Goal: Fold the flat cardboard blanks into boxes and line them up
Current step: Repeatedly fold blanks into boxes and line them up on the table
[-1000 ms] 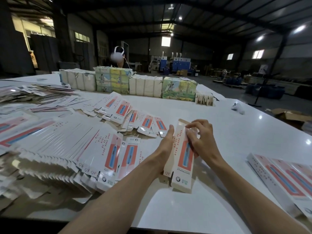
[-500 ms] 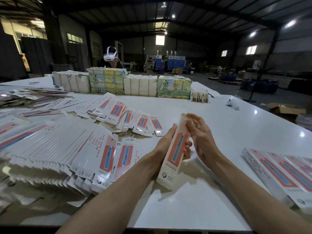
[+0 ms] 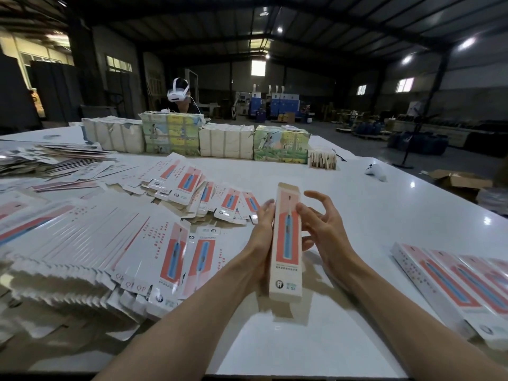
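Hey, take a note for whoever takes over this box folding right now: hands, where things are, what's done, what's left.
Left hand grips the long white-and-coral cardboard box, held nearly upright above the white table; its top end looks unclosed.
Right hand is open, one fingertip touching the box's right edge.
Flat white-and-coral cardboard blanks lie fanned out on the left; a row of finished boxes lies side by side on the right.
Left to do: close this box, add it to the row, fold the remaining blanks.
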{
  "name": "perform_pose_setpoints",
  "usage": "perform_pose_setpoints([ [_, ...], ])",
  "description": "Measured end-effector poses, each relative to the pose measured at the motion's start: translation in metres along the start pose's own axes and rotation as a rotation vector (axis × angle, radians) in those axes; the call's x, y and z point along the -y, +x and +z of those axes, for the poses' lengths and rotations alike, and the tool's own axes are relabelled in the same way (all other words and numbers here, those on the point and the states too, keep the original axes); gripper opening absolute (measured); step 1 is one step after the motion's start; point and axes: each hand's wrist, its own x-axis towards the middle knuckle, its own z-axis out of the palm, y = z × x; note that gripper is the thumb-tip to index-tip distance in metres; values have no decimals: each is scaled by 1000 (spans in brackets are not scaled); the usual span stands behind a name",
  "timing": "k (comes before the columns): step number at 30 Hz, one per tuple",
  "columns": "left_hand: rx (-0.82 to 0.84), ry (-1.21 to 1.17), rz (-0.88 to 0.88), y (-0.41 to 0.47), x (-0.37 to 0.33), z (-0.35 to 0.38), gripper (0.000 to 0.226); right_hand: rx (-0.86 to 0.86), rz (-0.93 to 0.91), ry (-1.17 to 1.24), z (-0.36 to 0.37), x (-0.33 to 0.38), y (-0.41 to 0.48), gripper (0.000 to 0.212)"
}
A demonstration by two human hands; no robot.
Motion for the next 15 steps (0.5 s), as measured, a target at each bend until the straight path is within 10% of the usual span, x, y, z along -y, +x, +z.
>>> perform_pose_setpoints([
  [5, -85, 198, 264, 5, 3, -2, 43, 5, -29, -7, -1, 2, 1, 32],
  [15, 43, 89, 193, 5, 7, 1, 45, -24, -49, -105, -3, 3, 1, 39],
])
